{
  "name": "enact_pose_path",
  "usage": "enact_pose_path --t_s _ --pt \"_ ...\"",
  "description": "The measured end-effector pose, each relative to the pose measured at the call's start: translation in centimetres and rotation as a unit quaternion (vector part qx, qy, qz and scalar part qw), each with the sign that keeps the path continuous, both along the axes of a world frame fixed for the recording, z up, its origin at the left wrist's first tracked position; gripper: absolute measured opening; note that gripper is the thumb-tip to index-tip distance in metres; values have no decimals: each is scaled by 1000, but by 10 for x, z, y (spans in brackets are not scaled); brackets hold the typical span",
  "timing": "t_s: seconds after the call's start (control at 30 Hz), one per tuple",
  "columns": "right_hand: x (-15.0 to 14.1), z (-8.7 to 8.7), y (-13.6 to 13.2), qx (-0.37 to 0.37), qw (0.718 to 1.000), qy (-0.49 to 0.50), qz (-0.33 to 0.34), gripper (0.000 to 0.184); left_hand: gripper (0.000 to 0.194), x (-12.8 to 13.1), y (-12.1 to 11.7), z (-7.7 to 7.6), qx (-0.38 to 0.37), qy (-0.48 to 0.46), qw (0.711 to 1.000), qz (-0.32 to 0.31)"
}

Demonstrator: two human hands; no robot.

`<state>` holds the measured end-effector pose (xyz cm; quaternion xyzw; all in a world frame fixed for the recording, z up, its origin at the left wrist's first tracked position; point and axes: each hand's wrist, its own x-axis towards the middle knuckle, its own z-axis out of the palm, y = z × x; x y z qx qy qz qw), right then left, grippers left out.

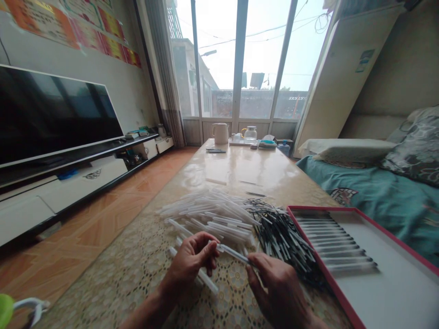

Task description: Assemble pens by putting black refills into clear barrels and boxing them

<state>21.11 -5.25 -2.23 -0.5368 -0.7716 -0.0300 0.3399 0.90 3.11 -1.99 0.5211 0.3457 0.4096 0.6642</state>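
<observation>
Between my two hands is a slim clear pen, slanting down to the right over the table. The thumb and fingers of my left hand pinch its left end. My right hand grips the other end, and its fingers hide the tip. Just beyond my hands lies a heap of translucent white pen barrels, with a few loose ones under my left hand. To the right of that heap is a pile of thin black pen refills. A red-rimmed white box at the right holds a row of black-ended pens.
The long table has a patterned cover. At its far end stand a beige kettle, a glass teapot and a tissue pack. A bed flanks it on the right; a TV cabinet is at left.
</observation>
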Motion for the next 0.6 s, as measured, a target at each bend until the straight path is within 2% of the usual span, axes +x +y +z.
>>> enact_pose_path --t_s 0.17,0.37,0.6 --pt "1 3 -1 -10 1000 -10 5 15 32 1 -1 3 4 -5 1000 16" --pt "1 0 0 7 999 -33 8 17 31 5 -7 7 -7 -9 1000 -4" --pt "3 1 6 48 989 -137 7 18 30 8 -16 9 -3 30 999 -38"
